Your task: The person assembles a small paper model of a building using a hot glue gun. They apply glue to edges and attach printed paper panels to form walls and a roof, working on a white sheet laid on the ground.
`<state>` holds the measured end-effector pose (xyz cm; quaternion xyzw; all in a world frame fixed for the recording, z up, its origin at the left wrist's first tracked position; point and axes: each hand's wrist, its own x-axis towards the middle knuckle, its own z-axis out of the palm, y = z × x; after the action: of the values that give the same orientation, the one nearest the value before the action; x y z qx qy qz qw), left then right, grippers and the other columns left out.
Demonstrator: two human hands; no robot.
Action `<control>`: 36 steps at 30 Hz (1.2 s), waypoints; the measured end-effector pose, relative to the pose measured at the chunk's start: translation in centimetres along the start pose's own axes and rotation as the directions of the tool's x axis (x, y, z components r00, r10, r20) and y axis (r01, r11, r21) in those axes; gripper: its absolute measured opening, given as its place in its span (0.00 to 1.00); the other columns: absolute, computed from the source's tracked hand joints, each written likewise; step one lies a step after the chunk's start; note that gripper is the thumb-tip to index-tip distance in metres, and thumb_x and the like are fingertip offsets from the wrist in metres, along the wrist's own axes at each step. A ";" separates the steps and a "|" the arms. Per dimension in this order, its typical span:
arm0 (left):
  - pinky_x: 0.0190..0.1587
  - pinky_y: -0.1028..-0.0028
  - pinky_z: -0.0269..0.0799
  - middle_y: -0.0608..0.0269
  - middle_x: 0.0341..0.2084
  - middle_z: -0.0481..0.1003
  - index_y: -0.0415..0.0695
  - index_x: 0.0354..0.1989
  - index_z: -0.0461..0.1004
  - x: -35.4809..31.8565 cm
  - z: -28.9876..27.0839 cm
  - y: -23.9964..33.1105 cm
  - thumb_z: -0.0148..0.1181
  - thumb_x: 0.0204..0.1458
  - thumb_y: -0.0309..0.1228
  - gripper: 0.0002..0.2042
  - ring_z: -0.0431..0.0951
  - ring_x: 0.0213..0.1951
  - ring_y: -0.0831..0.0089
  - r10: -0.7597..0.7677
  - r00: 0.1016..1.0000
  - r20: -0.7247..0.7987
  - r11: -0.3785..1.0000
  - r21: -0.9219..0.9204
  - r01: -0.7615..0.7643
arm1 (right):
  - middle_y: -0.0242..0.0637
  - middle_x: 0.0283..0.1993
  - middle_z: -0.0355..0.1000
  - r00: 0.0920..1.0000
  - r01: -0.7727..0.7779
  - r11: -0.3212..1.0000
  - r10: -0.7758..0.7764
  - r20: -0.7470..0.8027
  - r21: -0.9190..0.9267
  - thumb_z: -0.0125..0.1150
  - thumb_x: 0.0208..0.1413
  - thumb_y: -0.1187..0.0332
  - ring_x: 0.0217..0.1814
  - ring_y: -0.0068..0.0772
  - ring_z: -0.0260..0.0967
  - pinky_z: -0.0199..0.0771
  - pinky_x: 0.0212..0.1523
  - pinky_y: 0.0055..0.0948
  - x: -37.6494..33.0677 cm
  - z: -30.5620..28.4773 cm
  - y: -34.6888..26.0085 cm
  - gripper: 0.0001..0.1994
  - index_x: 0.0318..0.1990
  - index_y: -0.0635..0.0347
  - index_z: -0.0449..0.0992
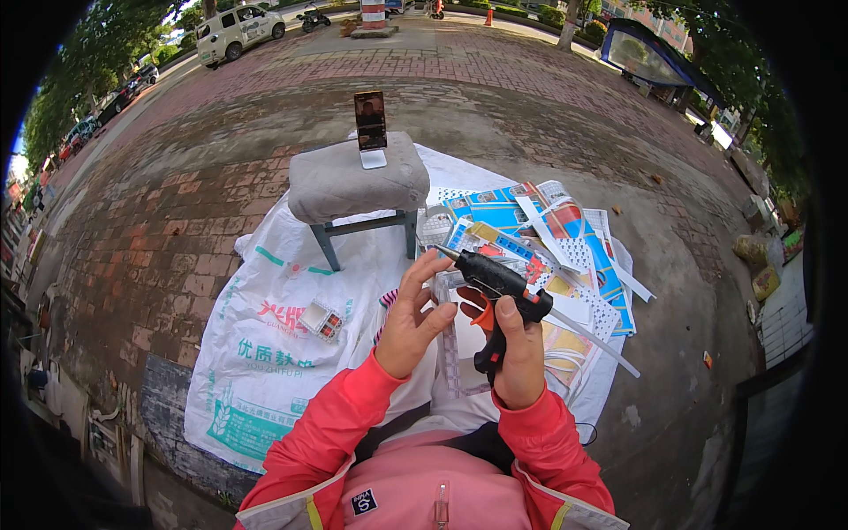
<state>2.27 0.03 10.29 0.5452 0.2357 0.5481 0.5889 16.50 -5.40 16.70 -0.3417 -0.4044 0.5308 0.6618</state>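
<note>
My right hand [521,362] grips a black hot glue gun [496,276] by its handle, with the fingers near its orange trigger. The nozzle points up and to the left, and a translucent glue stick [605,346] juts out of the back. Close beside the nozzle is my left hand [409,320], thumb and fingers apart, with nothing visible in it. Beneath the gun, partly hidden by it, lies a pale frame-like piece [452,358] at my lap. A small whitish box with red squares [321,320] sits on the sack to the left.
A white woven sack [256,389] covers the ground. Ahead stands a grey padded stool [358,181] bearing a phone [371,120] on a white stand. Printed cardboard sheets and cut strips [530,231] are heaped at right. Brick paving [203,221] stretches toward a parked van [238,32].
</note>
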 end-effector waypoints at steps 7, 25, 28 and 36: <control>0.56 0.66 0.68 0.58 0.67 0.48 0.47 0.60 0.62 0.1 0.5 0.4 0.67 0.48 0.27 0.30 0.62 0.62 0.64 0.049 0.998 -0.039 0.999 -0.001 -0.049 | 0.39 0.53 0.73 0.998 -0.064 0.998 0.064 0.031 0.021 0.55 0.63 0.62 0.55 0.29 0.68 0.66 0.57 0.29 -0.8 -0.1 -0.2 0.21 0.58 0.68 0.69; 0.55 0.65 0.72 0.59 0.67 0.52 0.43 0.65 0.57 0.7 -0.3 0.8 0.64 0.51 0.28 0.32 0.65 0.61 0.62 0.024 0.999 -0.039 1.000 -0.019 -0.025 | 0.43 0.54 0.72 0.998 -0.064 0.998 0.064 0.017 -0.010 0.54 0.64 0.58 0.55 0.35 0.71 0.72 0.55 0.35 -1.3 -0.7 -0.9 0.23 0.59 0.65 0.67; 0.56 0.60 0.73 0.54 0.69 0.49 0.42 0.62 0.60 1.0 -1.5 1.2 0.66 0.49 0.34 0.32 0.65 0.63 0.57 0.022 0.999 -0.035 0.997 -0.077 -0.025 | 0.46 0.50 0.74 0.996 -0.070 0.975 0.080 0.040 -0.211 0.54 0.63 0.53 0.36 0.32 0.75 0.79 0.32 0.28 -1.8 -1.8 -3.2 0.25 0.58 0.65 0.67; 0.58 0.61 0.70 0.55 0.68 0.48 0.44 0.61 0.62 0.9 -2.4 2.4 0.69 0.46 0.32 0.33 0.62 0.63 0.64 0.079 0.992 0.099 0.989 -0.133 -0.066 | 0.35 0.37 0.74 0.975 0.035 0.841 0.089 0.202 -0.540 0.59 0.62 0.58 0.20 0.15 0.61 0.62 0.19 0.17 -1.2 -1.6 -4.9 0.19 0.48 0.67 0.72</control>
<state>-0.49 1.32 12.03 0.5416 0.1486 0.5543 0.6143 19.94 -7.66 20.11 -0.4594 -0.6028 0.4391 0.4825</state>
